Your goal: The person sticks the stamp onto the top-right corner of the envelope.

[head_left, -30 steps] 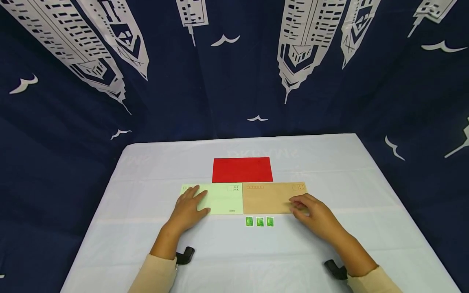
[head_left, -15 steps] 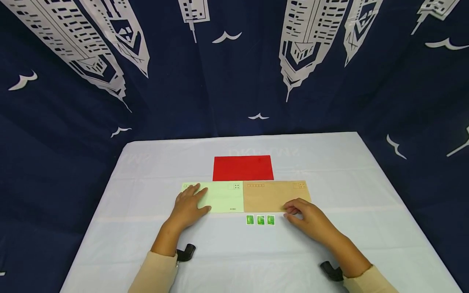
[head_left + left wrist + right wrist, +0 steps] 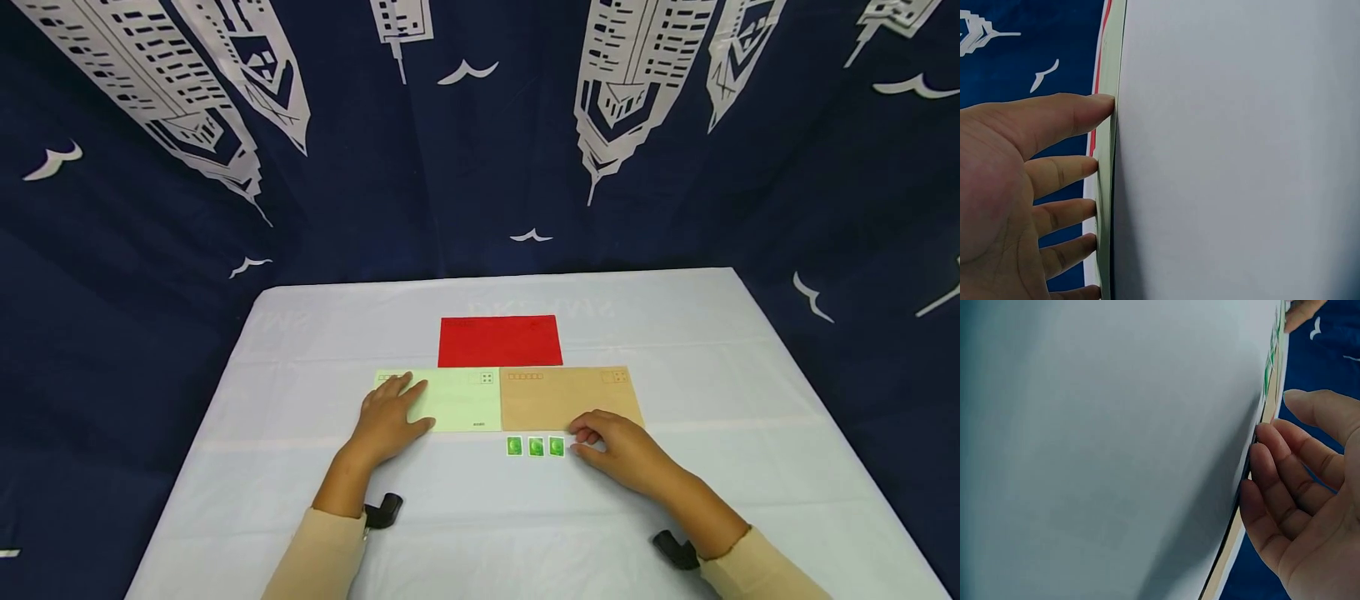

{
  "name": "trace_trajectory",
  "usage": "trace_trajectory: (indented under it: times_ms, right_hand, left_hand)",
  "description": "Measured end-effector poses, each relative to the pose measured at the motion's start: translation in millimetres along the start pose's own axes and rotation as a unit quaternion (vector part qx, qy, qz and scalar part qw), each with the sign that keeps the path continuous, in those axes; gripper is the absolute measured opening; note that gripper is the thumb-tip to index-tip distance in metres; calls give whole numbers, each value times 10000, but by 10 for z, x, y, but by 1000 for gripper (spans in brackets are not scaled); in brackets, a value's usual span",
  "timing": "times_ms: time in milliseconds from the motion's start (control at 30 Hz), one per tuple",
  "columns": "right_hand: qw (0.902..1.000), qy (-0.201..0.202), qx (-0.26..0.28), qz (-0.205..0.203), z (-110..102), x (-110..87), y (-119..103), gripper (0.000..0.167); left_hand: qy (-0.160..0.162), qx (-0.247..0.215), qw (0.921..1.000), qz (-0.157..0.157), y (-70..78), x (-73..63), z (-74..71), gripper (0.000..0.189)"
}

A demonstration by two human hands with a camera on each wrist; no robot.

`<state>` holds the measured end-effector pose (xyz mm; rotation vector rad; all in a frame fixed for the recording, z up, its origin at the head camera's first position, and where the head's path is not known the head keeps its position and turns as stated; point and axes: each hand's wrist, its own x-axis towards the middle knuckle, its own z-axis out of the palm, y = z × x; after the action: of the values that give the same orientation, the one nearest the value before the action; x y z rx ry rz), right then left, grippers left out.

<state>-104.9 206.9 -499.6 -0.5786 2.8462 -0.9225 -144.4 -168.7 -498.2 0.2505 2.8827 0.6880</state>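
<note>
The left hand [image 3: 388, 415] lay flat on the green envelope [image 3: 457, 401] mid-counter, grip wide. The right hand [image 3: 618, 450], fingers loosely bent and holding nothing, touched the counter [image 3: 300, 467] beside three stamps [image 3: 536, 447] below the tan envelope [image 3: 566, 393].

Lying flat on the white counter [image 3: 300, 467]: a pale green envelope [image 3: 457, 400], long side across, printed face up, with small postcode boxes at its far left corner and a stamp square at its far right. Butting edge to edge against its right side, a kraft-brown envelope [image 3: 562, 393] of the same format, also face up. Sitting in a short row just in front of the seam between them, three small green stamps [image 3: 536, 447], upright and close together, apparently not touching, though too small to be sure. Showing in the left wrist view only as a thin edge: the green envelope [image 3: 1107, 187].
</note>
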Motion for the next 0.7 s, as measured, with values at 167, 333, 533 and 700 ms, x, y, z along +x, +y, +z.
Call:
trace_trajectory:
  times_ms: [167,333,533,700]
  right_hand:
    - [9999,0,-102,-83,20,23,-17,22]
    - [9998,-8,-132,-128,28,41,-39,21]
    - [9997,31,-196,-137,51,60,-73,20]
    - [9994,130,-285,-120,82,73,-95,18]
  left_hand:
    - [-25,-13,10000,-2,-3,1,7,70]
    - [-22,21,10000,13,-17,14,24,70]
    - [-28,-25,10000,6,-23,11,25,70]
    - [-64,-18,10000,4,-22,6,26,70]
